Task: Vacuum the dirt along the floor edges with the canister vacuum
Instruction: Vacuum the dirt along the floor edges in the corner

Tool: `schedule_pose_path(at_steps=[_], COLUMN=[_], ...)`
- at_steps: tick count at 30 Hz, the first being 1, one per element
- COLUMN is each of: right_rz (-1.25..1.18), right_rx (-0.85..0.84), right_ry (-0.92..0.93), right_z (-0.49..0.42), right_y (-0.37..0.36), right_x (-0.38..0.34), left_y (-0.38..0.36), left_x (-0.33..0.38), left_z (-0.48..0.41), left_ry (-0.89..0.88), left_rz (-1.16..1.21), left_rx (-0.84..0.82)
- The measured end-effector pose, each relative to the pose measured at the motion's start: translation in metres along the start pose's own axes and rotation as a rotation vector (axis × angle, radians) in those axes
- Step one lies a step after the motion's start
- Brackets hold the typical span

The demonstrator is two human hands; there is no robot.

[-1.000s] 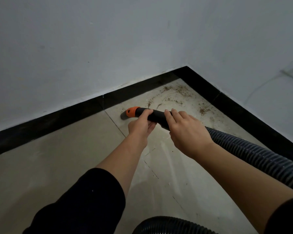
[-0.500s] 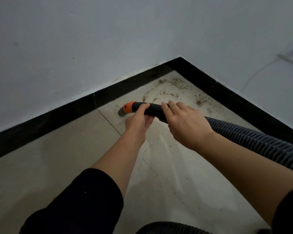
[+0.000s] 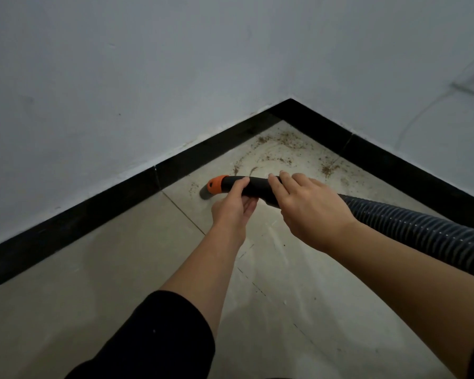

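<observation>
Tiled floor (image 3: 99,283), corner: scattered dirt (image 3: 285,149); left hand (image 3: 231,207) and right hand (image 3: 309,212) both grip black nozzle (image 3: 255,185), hose (image 3: 411,228) trailing right.

No text, label, brand, number or sign can be read anywhere.

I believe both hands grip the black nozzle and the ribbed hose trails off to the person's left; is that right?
Not quite: in the head view the ribbed hose trails off to the person's right, not left. The left hand and right hand do both grip the black nozzle.
</observation>
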State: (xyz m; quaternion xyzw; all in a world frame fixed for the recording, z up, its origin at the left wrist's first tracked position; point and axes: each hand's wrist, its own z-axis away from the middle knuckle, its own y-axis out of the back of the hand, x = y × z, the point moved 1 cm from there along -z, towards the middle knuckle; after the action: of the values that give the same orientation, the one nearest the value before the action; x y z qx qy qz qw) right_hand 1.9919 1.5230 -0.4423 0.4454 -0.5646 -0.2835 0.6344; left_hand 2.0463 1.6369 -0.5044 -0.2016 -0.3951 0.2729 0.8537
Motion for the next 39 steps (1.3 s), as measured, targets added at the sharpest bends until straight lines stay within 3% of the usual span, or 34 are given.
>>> schedule_pose_path(at_steps=[21,39], right_rz=[-0.039,-0.045], right_rx=[0.030,-0.045], right_ry=[-0.035,-0.032], right_z=[-0.012,-0.023], right_y=[-0.007,-0.001], right_x=[-0.008,-0.020], left_y=[0.000,0.005], left_x=[0.006,0.015], left_z=[-0.016,-0.019], left_ry=[-0.032,-0.040], left_rz=[0.002,0.037], left_rx=[0.003,0.002])
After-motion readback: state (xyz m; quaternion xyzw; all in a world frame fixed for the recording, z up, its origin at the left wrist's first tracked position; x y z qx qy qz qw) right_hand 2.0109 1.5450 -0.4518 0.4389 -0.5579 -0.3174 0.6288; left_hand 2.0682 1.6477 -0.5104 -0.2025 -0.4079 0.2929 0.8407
